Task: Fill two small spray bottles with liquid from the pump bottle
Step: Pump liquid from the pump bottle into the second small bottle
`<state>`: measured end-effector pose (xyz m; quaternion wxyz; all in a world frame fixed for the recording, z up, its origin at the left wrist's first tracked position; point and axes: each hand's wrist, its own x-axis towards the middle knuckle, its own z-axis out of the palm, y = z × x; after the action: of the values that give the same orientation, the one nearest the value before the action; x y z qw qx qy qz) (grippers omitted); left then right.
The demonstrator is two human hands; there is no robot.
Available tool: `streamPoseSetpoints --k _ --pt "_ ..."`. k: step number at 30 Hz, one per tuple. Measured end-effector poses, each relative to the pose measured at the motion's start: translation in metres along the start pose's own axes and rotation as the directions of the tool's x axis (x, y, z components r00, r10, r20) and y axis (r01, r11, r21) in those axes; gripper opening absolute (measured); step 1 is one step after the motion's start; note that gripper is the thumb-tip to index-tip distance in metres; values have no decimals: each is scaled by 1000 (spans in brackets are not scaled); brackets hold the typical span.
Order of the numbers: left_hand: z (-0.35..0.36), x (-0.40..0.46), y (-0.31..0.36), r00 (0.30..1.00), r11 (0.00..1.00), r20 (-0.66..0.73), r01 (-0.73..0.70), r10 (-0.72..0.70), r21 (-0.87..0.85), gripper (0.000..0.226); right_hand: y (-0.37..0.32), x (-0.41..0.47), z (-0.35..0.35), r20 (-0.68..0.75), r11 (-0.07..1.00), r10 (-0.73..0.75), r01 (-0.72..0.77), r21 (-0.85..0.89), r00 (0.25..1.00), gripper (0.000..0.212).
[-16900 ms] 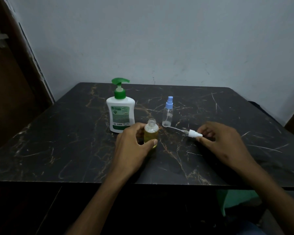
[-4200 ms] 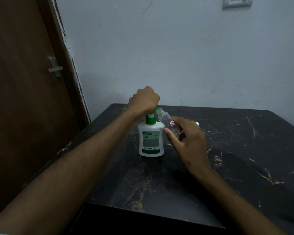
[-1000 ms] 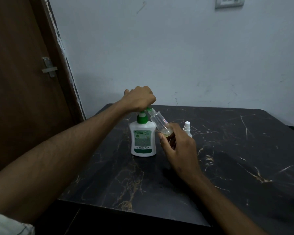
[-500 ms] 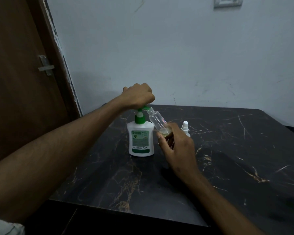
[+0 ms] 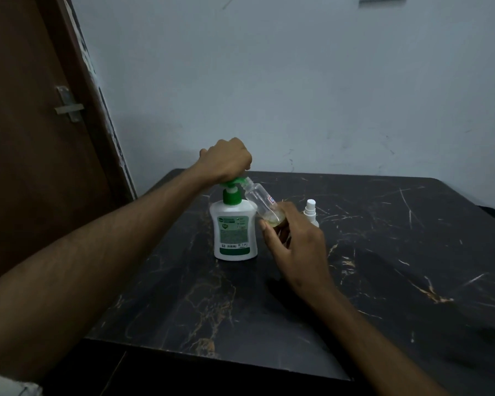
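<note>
Curled over the green pump head, the left hand (image 5: 226,160) sits atop the pump bottle (image 5: 234,228), while the right hand (image 5: 296,247) pinches a tilted clear spray bottle (image 5: 262,202), mouth at the spout. Second spray bottle (image 5: 310,211) stands beside it on the table (image 5: 383,252).

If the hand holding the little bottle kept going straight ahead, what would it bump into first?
Probably the pump bottle. The right hand points up and left along the tilted little bottle, whose mouth is already at the green spout. Depth is hard to judge.
</note>
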<state>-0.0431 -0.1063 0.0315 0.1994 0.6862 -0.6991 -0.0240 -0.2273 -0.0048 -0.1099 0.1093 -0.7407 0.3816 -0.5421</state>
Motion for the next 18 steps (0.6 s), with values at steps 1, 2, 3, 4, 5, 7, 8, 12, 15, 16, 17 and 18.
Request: streamPoseSetpoints --k 1,2,3,4,5,7,8,12,15,16,17,18 --pt "0 1 -1 1000 1000 -17 -12 12 14 38 0 -1 0 2 1000 0 0 4 1000 19" --pt "-2 0 0 999 999 -42 -21 22 34 37 -1 -1 0 3 1000 0 0 7 1000 18" --pt "-4 1 1 997 999 -69 -29 32 45 38 -1 -1 0 2 1000 -1 1 7 1000 18" --pt "-7 0 4 995 998 -93 -35 40 53 39 -1 -1 0 2 1000 -4 4 6 1000 18" --pt "-10 0 5 993 997 -107 -46 53 63 40 -2 0 0 2 1000 -8 8 5 1000 18" --pt "-10 -1 7 991 995 -115 -65 73 78 41 -1 0 0 -1 1000 -13 13 1 1000 18" --pt "-8 -2 7 991 994 -112 -71 79 78 42 -1 0 0 -2 1000 -14 14 -4 1000 18" --pt "-2 -10 4 988 993 -115 -95 103 70 43 0 -1 1 -6 1000 -12 12 -6 1000 21" --pt "-12 -15 11 983 990 -137 -112 123 88 41 -1 0 0 -6 1000 -13 13 -7 1000 21" --pt "-15 -17 13 981 988 -142 -123 135 89 40 -2 0 0 -5 1000 -13 13 -5 1000 21" --pt "-16 -18 15 978 986 -147 -138 150 89 38 -2 0 0 -6 1000 -14 14 -2 1000 21" --pt "-16 -19 16 975 985 -153 -151 162 83 34 -2 0 -1 -7 1000 -17 17 -1 1000 21"
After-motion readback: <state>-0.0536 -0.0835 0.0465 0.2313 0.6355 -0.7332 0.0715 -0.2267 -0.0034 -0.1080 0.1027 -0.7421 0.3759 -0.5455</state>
